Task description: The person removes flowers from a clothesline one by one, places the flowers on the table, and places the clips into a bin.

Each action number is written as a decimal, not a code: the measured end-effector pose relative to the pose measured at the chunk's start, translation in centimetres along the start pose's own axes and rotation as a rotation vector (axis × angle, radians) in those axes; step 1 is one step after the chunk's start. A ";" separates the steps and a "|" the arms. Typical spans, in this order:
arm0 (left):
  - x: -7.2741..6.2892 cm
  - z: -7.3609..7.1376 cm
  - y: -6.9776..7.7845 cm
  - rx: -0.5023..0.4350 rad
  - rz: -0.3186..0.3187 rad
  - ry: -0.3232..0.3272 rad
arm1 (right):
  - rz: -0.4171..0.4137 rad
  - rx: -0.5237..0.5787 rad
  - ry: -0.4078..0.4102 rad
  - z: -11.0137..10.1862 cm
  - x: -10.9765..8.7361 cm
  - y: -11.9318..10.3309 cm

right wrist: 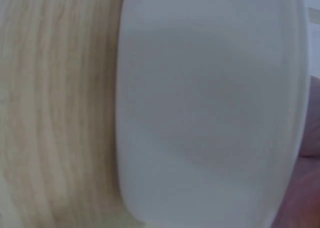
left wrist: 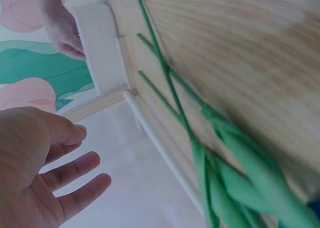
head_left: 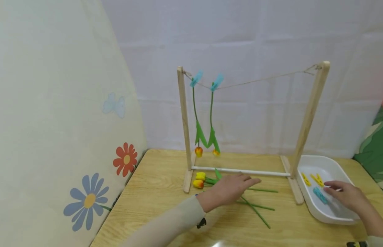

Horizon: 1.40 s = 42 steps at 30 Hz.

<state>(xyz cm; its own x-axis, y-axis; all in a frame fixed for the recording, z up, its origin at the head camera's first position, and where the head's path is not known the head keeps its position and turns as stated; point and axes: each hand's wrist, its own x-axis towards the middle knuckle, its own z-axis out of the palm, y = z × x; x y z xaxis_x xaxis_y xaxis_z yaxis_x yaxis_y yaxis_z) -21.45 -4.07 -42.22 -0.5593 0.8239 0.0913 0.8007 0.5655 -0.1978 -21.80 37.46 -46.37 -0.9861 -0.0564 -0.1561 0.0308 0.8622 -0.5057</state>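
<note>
My right hand reaches into the white tray, its fingertips beside a blue clothespin and nothing visible in its grasp. Two yellow clothespins, one being the left clothespin, lie near it. In the right wrist view the tray's outer wall hides most of that hand. Palm down, my left hand hovers over several artificial tulips on the table, fingers loosely extended and holding nothing. A yellow tulip head and an orange tulip head show beyond the wrist; green stems cross to the right.
A wooden frame with a string across its top stands behind the tulips. Two tulips hang head down from it, clipped by a left blue clothespin and a right blue clothespin. A white bar joins its feet.
</note>
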 end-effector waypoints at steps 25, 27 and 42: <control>-3.4 -3.5 -5.2 -0.106 -0.120 0.465 | -0.355 0.109 0.354 -4.3 -1.9 -10.9; -3.4 -3.8 -5.7 -0.124 -0.112 0.525 | -0.385 0.124 0.379 -4.7 -2.0 -12.2; -3.6 -5.3 -8.1 -0.153 -0.186 0.649 | -0.508 0.151 0.445 -6.6 -1.2 -19.3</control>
<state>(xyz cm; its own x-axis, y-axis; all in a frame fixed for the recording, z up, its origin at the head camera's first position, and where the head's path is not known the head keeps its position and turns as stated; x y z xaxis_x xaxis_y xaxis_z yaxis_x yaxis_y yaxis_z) -24.75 -11.39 -35.73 -0.4866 0.5416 0.6855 0.7520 0.6591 0.0130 -22.31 24.23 -30.86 -0.8564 -0.1952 0.4780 -0.4624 0.7020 -0.5417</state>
